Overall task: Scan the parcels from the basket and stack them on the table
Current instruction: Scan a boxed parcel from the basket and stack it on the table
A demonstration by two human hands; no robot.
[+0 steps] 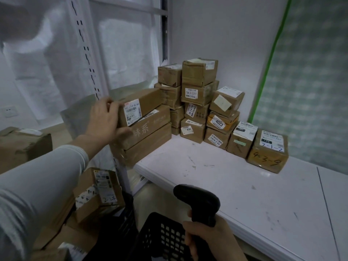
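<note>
Fingers (110,106) of left hand (105,119) curl over the near end of the top parcel (143,108), thumb underneath, gripping it; top parcel lies on two long cartons (150,134) at the left edge of the table (235,181), label facing the camera; right hand (207,238) is low, fingers closed round the handle of a black scanner (197,200), which points up-left; black basket (162,236) is just beside that hand, below the table edge; stacked parcels (199,91) fill the back corner against the wall, with a row running right to a marked box (267,153); white shelf upright (84,46) stands behind left hand; more cartons (98,193) sit lower left by the basket; green tape strip (271,59) runs down the right wall.
</note>
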